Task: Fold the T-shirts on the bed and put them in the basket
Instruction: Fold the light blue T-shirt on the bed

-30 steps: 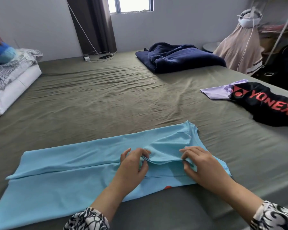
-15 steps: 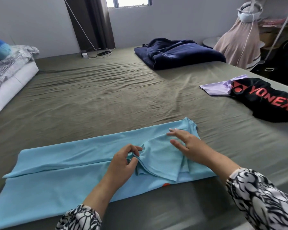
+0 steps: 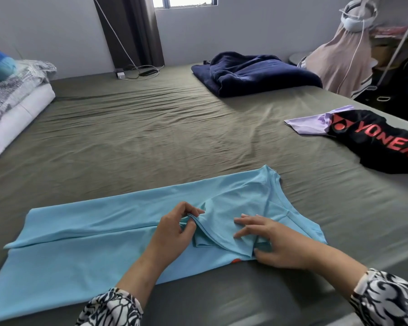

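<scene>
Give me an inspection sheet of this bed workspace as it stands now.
Surface: olive bedsheet, wrinkled.
Job's things: light blue T-shirt lies flat at the near edge, sides folded in; black YONEX shirt lies crumpled on a lilac shirt at right. Basket: nothing seen.
Clutter: navy blanket far side; folded bedding at left.
Grippers: left hand pinches a sleeve fold; right hand rests on the shirt, its thumb pinching the lower edge.
Cables: white charger cable at the wall.
Surroundings: window, dark curtain, beige garment.
</scene>
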